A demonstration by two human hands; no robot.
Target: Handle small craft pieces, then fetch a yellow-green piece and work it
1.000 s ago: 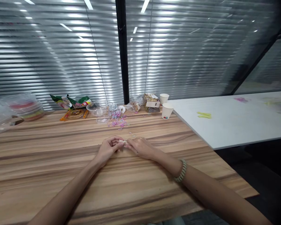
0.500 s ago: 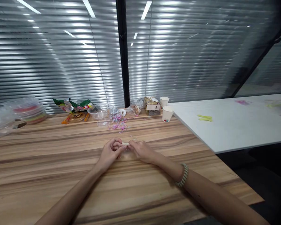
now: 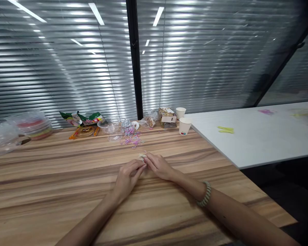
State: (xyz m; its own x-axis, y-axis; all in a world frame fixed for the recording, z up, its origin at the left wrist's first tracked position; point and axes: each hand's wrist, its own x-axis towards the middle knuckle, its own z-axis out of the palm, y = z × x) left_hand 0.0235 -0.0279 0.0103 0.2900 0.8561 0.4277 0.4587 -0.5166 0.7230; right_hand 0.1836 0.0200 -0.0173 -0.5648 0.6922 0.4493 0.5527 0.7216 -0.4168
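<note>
My right hand (image 3: pixel 159 166) is closed in a pinch on a small cream-white piece (image 3: pixel 142 156), which sticks out past the fingertips to the left. The piece is too small to name. My left hand (image 3: pixel 129 176) is closed too, thumb and forefinger pressed together at the right fingertips, just below the cream piece. Whether it grips part of that piece is hidden. A small pinkish loop (image 3: pixel 145 151) lies just beyond the hands. Farther back, many small pink and purple loops (image 3: pixel 133 140) lie in a loose pile.
Along the back of the wooden table (image 3: pixel 53 177) stand stacked clear containers (image 3: pixel 32 126), a green snack bag (image 3: pixel 86 119), a clear bowl (image 3: pixel 109 127), a box (image 3: pixel 168 118) and a paper cup (image 3: pixel 185 126). Yellow strips (image 3: pixel 225 130) lie on the white table (image 3: pixel 259 140) at right.
My left hand has moved right and toward me, away from the end of the cream piece to below it. The right hand still pinches the piece, whose left end now shows free.
</note>
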